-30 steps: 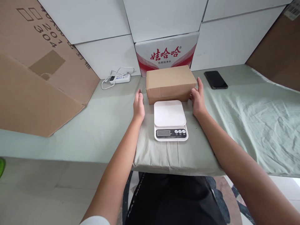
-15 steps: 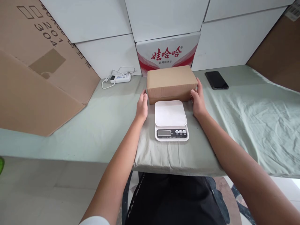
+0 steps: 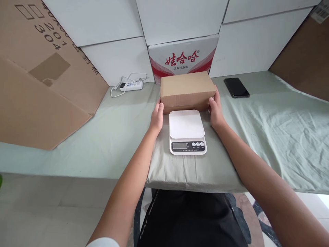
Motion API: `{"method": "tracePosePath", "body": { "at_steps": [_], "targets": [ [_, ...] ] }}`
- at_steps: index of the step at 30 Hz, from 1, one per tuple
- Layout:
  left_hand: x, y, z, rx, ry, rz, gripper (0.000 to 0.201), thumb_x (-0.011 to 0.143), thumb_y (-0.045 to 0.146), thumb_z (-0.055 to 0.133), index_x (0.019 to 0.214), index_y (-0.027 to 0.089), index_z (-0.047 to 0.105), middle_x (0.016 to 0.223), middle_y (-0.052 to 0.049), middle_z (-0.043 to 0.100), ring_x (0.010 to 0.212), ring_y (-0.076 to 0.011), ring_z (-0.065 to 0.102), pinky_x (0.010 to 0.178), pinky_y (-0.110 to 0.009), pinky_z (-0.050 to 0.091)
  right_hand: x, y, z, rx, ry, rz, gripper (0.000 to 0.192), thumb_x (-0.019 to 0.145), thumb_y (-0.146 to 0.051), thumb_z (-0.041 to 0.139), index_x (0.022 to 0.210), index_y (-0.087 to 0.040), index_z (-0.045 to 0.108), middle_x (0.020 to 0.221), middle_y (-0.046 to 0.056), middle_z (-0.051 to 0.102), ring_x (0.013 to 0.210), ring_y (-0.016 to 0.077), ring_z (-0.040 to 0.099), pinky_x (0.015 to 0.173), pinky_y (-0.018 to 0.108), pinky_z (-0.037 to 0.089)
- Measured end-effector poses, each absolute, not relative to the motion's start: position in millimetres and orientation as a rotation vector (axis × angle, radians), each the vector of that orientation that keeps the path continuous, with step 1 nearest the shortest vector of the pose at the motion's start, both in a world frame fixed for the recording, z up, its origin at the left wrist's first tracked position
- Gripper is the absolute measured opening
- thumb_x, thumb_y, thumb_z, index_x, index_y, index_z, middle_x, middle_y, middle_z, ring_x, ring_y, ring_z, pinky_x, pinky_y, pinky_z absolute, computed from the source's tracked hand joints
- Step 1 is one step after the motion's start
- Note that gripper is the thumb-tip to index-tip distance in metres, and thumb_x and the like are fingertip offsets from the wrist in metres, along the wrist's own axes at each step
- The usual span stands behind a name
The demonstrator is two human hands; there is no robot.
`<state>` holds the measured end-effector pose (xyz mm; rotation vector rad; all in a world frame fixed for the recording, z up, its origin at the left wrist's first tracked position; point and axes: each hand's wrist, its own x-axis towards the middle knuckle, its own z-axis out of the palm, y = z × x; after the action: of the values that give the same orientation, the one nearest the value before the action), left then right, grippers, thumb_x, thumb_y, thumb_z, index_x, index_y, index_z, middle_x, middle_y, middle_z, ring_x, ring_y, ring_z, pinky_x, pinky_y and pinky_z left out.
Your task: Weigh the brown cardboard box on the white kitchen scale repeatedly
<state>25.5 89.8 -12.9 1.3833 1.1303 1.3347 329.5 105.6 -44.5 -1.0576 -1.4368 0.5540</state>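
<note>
A plain brown cardboard box (image 3: 187, 91) rests on the cloth-covered table behind a white digital kitchen scale (image 3: 186, 132). My left hand (image 3: 157, 116) presses against the box's left end, thumb at the front corner. At the opposite end, my right hand (image 3: 216, 109) grips the front right corner, its thumb on the front face and the other fingers round the side. The scale's plate holds nothing and its display looks blank. Most fingers of my left hand are partly hidden behind the box's edge.
Behind the box stands a white and red printed carton (image 3: 183, 56) against white panels. A black phone (image 3: 236, 87) lies to the right, a white power strip with a cable (image 3: 131, 85) to the left. Large cardboard (image 3: 43, 99) covers the far left; green cloth (image 3: 102, 151) drapes the table.
My left hand has closed in to the right, onto the box's left end. My right hand keeps its hold, and the box stays in nearly the same place.
</note>
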Motion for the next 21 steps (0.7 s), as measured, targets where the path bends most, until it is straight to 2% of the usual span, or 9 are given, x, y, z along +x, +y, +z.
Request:
{"method": "tracePosePath", "body": {
  "at_steps": [4,11,14,18,21],
  "targets": [
    [27,85,-9,1.398,1.113,1.335,0.094,0.096,0.095,0.050,0.164,0.031,0.060,0.180,-0.009,0.057,0.174,-0.0333,0.047,0.145,-0.051,0.036,325,95,-31,-1.081,-1.393,0.605,0.100,0.092,-0.097,0.053,0.177,-0.049,0.032,0.193,-0.004,0.032,0.181,0.0320,0.030,0.146,0.066,0.037],
    [30,67,10,1.487,1.049,1.474,0.089,0.098,0.094,0.048,0.164,0.034,0.061,0.176,-0.007,0.061,0.171,-0.0312,0.051,0.141,-0.047,0.042,308,57,25,-0.942,-1.504,0.420,0.095,0.095,-0.092,0.053,0.177,-0.049,0.031,0.185,0.001,0.045,0.179,0.0375,0.035,0.146,0.069,0.035],
    [21,35,22,1.499,1.008,1.460,0.083,0.101,0.090,0.049,0.164,0.036,0.061,0.176,-0.007,0.061,0.172,-0.0318,0.050,0.142,-0.048,0.041,309,32,40,-0.952,-1.526,0.382,0.094,0.094,-0.093,0.054,0.176,-0.053,0.029,0.184,0.000,0.045,0.178,0.0391,0.035,0.141,0.069,0.043],
    [2,-22,23,1.509,0.985,1.445,0.083,0.102,0.089,0.046,0.162,0.036,0.063,0.171,-0.010,0.066,0.169,-0.0348,0.054,0.139,-0.050,0.047,318,-8,24,-0.964,-1.567,0.364,0.098,0.091,-0.093,0.059,0.176,-0.057,0.026,0.184,0.002,0.043,0.173,0.0452,0.042,0.128,0.074,0.055],
    [-4,-49,13,1.517,0.985,1.416,0.085,0.100,0.090,0.048,0.162,0.034,0.065,0.168,-0.012,0.069,0.166,-0.0372,0.057,0.137,-0.053,0.051,319,-29,1,-0.945,-1.553,0.321,0.095,0.092,-0.088,0.061,0.175,-0.058,0.025,0.181,0.003,0.045,0.171,0.0478,0.043,0.125,0.079,0.055]
  ]
}}
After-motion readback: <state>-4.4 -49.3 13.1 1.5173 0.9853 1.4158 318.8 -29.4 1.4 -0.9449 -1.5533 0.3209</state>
